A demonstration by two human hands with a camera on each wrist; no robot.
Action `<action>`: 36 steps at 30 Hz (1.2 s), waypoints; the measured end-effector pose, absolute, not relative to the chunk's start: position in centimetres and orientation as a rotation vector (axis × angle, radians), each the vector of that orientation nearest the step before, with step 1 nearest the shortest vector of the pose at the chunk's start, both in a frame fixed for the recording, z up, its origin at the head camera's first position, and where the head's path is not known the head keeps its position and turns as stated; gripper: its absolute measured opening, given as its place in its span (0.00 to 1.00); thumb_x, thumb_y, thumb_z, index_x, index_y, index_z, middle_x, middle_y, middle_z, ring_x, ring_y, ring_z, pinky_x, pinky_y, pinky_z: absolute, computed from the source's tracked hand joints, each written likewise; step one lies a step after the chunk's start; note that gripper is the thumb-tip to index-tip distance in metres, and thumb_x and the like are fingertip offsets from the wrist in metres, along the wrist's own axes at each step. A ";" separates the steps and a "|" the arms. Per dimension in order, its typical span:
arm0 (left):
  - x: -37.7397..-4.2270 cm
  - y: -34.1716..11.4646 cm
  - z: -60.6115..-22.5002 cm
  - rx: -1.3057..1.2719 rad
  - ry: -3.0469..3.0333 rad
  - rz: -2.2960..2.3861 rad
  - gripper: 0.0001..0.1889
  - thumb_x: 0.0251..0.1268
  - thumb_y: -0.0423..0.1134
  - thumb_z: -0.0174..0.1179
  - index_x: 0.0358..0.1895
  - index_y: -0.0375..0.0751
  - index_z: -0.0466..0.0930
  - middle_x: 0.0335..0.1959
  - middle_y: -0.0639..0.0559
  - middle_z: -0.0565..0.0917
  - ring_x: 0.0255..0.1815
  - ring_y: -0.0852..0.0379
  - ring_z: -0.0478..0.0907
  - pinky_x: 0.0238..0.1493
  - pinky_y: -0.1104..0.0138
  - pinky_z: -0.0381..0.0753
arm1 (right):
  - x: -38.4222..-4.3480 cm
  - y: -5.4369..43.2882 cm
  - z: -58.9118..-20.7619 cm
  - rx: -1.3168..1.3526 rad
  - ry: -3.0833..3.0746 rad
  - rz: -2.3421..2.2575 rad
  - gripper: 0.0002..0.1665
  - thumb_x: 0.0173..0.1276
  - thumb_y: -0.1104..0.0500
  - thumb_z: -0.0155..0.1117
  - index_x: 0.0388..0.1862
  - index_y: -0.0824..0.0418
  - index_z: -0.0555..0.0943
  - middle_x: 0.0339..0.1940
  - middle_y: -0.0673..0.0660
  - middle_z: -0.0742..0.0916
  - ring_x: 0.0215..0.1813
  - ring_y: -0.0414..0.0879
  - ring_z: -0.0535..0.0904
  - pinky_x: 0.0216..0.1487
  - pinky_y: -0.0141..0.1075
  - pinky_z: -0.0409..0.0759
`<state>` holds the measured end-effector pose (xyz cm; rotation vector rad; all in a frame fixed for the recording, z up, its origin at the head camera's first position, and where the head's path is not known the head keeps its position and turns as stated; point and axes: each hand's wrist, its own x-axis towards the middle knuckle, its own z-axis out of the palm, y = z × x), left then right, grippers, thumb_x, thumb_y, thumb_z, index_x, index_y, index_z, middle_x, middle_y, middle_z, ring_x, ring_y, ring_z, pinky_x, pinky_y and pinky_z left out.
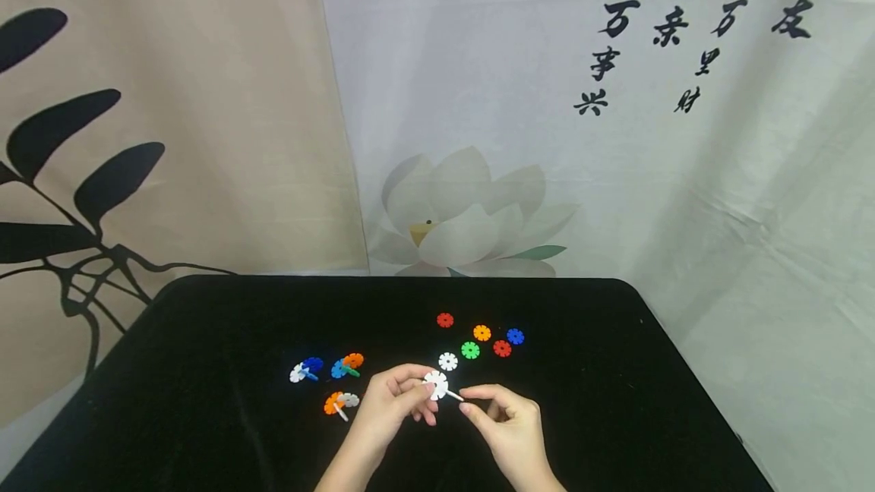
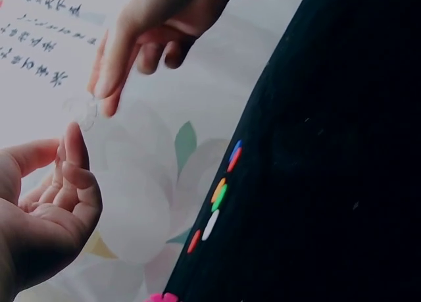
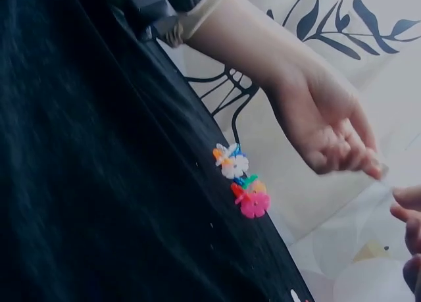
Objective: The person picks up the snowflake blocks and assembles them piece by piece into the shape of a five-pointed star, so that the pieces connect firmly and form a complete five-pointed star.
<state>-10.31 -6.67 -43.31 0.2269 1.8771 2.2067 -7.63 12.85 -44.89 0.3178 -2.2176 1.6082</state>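
My left hand [image 1: 396, 401] pinches a white notched plastic disc [image 1: 437, 384] between thumb and fingers, its flat face towards the head camera. A second white disc [image 1: 454, 395], seen edge-on, meets the first one's right side. The fingertips of my right hand [image 1: 509, 416] pinch its outer end. Both hands are raised above the black table, as the left wrist view shows, where the pale discs [image 2: 87, 111] blur against the wall cloth. In the right wrist view the left hand [image 3: 335, 141] hides most of its disc, and only part of the right hand [image 3: 411, 216] appears.
Beyond the hands lie several loose discs, among them a white disc [image 1: 447, 361], a green disc [image 1: 470, 350] and a blue disc [image 1: 516, 336]. To the left sit three joined clusters: a blue-white cluster [image 1: 301, 373], an orange-blue cluster [image 1: 339, 368] and an orange-white cluster [image 1: 334, 402].
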 end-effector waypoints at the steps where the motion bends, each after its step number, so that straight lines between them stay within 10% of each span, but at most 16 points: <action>1: -10.3 -6.9 -43.2 0.215 1.886 2.215 0.15 0.65 0.33 0.60 0.50 0.26 0.77 0.27 0.41 0.84 0.22 0.55 0.81 0.29 0.69 0.77 | -7.9 13.0 -44.9 0.316 -2.230 1.595 0.11 0.53 0.63 0.75 0.35 0.49 0.87 0.20 0.46 0.82 0.14 0.38 0.67 0.13 0.30 0.65; 19: -10.8 -9.5 -42.6 0.187 2.004 2.181 0.15 0.64 0.34 0.61 0.50 0.27 0.78 0.26 0.44 0.84 0.22 0.56 0.81 0.31 0.68 0.79 | -16.7 14.5 -47.8 0.455 -2.676 1.106 0.15 0.55 0.58 0.75 0.43 0.58 0.86 0.36 0.50 0.86 0.21 0.37 0.69 0.22 0.30 0.71; 27: -10.9 -9.6 -42.6 0.201 1.994 2.184 0.15 0.64 0.34 0.61 0.50 0.26 0.78 0.27 0.43 0.84 0.22 0.56 0.81 0.31 0.68 0.79 | -19.1 13.8 -48.8 0.473 -2.852 0.873 0.19 0.57 0.51 0.73 0.47 0.55 0.85 0.38 0.50 0.85 0.39 0.45 0.80 0.36 0.39 0.77; 36: -11.2 -9.8 -43.0 0.162 2.007 2.160 0.15 0.64 0.35 0.61 0.49 0.28 0.79 0.27 0.41 0.84 0.23 0.56 0.81 0.32 0.68 0.79 | -19.6 13.4 -49.7 0.459 -2.917 0.807 0.18 0.55 0.49 0.74 0.44 0.53 0.87 0.33 0.47 0.80 0.33 0.41 0.75 0.28 0.33 0.71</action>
